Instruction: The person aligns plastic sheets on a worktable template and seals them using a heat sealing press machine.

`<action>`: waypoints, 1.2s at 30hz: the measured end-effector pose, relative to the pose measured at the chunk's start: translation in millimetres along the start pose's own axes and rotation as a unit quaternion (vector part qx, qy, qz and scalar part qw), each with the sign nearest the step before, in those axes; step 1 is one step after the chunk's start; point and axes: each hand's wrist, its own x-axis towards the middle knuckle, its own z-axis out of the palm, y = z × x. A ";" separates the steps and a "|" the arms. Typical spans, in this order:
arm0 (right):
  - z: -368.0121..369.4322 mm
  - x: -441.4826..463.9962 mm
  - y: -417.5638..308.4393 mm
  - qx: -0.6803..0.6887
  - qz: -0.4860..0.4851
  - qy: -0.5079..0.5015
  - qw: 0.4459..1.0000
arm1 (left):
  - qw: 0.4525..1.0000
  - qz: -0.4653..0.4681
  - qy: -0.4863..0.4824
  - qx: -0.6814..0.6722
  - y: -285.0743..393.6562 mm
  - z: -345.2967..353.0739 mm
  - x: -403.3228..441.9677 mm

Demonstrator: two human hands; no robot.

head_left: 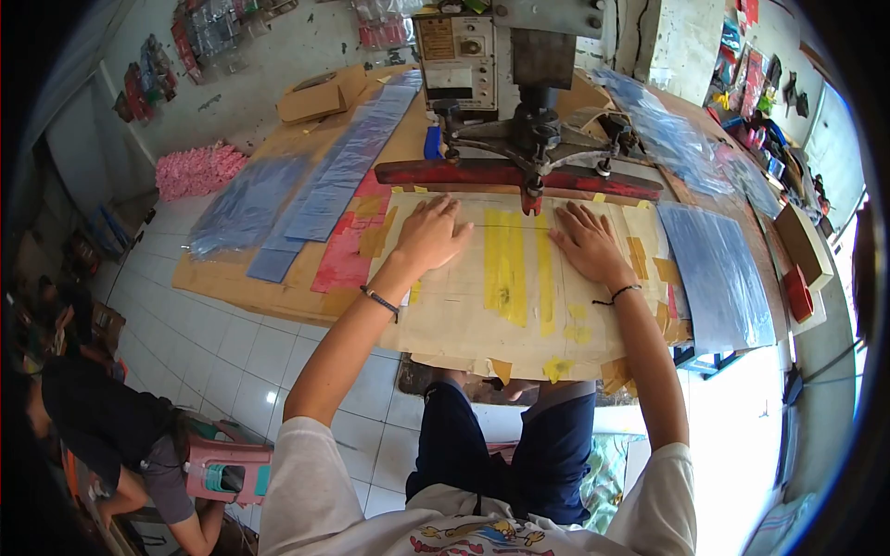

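Observation:
A large beige sheet [445, 320] with yellow tape strips [505, 264] down its middle lies on the work table in front of me. My left hand [434, 232] rests flat on its upper left part, fingers spread toward the machine. On the upper right part, my right hand [593, 243] also lies flat with its fingers apart. Neither hand grips anything. Just beyond my fingertips, a press head with a long red-and-black bar [519, 174] spans the far edge of the sheet. Whether the bar touches the sheet, I cannot tell.
Stacks of bluish plastic sheets [338, 171] lie to the left, with another stack [716, 273] at the right. A control box [458, 60] stands behind the press. An open cardboard box [320, 93] sits at the back left. Another person [111, 426] is at lower left beside a pink stool [227, 468].

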 end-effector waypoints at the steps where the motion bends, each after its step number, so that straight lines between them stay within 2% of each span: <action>1: 0.0 0.2 0.5 0.004 -0.002 0.000 1.000 | 1.000 0.000 0.008 0.001 -1.3 0.3 0.9; 6: -2.1 0.9 1.3 0.025 -0.010 0.002 1.000 | 0.999 0.000 0.041 0.004 -4.9 3.7 0.8; 21: -1.8 -0.9 9.8 0.022 -0.022 0.043 0.999 | 0.998 -0.032 0.058 -0.009 -6.0 1.6 0.2; 24: -15.5 -12.7 3.2 0.130 -0.043 0.057 0.989 | 0.999 -0.017 -0.021 -0.038 -13.2 -22.0 -1.0; 27: -37.4 -42.9 -1.0 0.120 -0.066 0.040 0.990 | 0.986 0.038 -0.009 -0.164 -31.5 -32.5 -21.3; 29: -52.3 -69.2 1.6 0.159 -0.056 0.008 0.986 | 0.979 0.038 -0.014 -0.198 -35.8 -44.2 -42.6; 30: -52.3 -82.5 6.0 0.144 -0.056 0.030 0.988 | 0.976 0.037 -0.021 -0.215 -37.0 -46.3 -53.0; 33: -56.0 -90.9 -1.6 0.130 -0.052 0.071 0.988 | 0.970 0.052 0.004 -0.239 -43.5 -36.2 -70.3; 36: -57.9 -88.2 -13.9 0.117 -0.043 0.087 0.988 | 0.975 0.054 -0.013 -0.213 -47.0 -37.0 -65.4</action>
